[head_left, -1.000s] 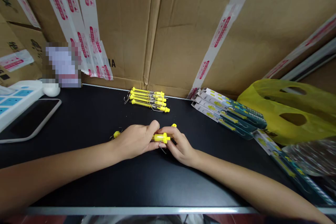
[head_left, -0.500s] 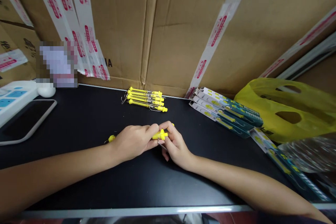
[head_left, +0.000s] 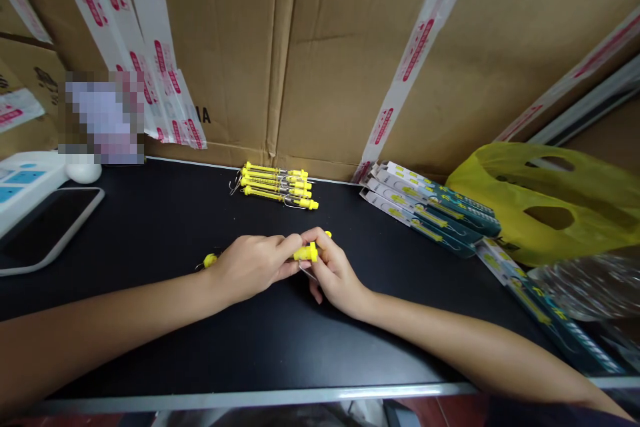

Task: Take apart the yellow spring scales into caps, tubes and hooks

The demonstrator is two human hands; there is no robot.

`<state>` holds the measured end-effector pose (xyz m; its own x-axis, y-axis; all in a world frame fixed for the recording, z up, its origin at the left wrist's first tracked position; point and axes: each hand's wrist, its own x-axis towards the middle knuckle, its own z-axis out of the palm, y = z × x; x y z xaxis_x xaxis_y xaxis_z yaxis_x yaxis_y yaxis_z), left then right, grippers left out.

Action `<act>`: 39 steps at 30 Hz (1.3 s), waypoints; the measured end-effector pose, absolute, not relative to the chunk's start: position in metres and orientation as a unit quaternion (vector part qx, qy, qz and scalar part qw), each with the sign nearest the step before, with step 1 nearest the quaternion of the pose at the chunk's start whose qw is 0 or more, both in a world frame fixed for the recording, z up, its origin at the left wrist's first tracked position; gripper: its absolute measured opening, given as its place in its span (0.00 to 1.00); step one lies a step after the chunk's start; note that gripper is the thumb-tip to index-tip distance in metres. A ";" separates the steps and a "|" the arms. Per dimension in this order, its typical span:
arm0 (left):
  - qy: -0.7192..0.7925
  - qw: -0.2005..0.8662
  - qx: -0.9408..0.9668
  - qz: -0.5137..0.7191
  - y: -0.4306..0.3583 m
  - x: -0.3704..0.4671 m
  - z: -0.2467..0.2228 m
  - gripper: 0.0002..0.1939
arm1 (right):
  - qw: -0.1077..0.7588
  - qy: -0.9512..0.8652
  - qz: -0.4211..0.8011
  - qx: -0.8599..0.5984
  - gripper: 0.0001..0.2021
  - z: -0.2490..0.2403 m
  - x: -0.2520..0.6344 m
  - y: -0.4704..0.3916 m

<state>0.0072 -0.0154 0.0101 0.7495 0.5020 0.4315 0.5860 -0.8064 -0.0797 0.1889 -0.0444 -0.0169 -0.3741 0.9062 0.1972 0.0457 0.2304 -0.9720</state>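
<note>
My left hand [head_left: 255, 263] is closed around a yellow tubular spring scale [head_left: 305, 252], held above the black table with its flanged end pointing right. The scale's other end, yellow with a wire hook, shows left of my left wrist. A bent metal hook hangs under the right end. My right hand [head_left: 336, 273] is closed beside that end, fingers curled around a small yellow part [head_left: 328, 234], mostly hidden behind the index finger. Beyond my hands lies a row of several similar yellow spring scales [head_left: 275, 185] with metal hooks.
Several printed boxes [head_left: 425, 207] lie at right, with another box [head_left: 545, 300] nearer. A yellow plastic bag [head_left: 550, 207] and clear plastic wrap [head_left: 590, 287] sit beyond. At left are a phone [head_left: 45, 223] and a white power strip [head_left: 25, 177]. Taped cardboard [head_left: 225, 47] stands behind the table.
The view has shifted slightly. Both hands keep nearly the same hold, and the scale's yellow end has turned a little between them.
</note>
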 end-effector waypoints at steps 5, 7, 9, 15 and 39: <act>-0.291 0.106 -0.931 -0.195 -0.015 0.008 0.010 0.10 | 0.421 -0.683 0.470 -0.367 0.06 -0.019 0.191 -0.042; -0.294 0.110 -0.931 -0.186 -0.014 0.009 0.011 0.10 | 0.412 -0.709 0.433 -0.375 0.05 -0.019 0.193 -0.040; -0.302 0.112 -0.930 -0.177 -0.014 0.009 0.012 0.10 | 0.407 -0.724 0.408 -0.379 0.06 -0.018 0.194 -0.038; -0.316 0.097 -0.930 -0.163 -0.009 0.007 0.014 0.12 | 0.409 -0.716 0.438 -0.359 0.08 -0.009 0.191 -0.035; -0.345 0.085 -0.928 -0.109 -0.011 0.011 0.018 0.12 | 0.404 -0.684 0.470 -0.384 0.07 -0.017 0.192 -0.036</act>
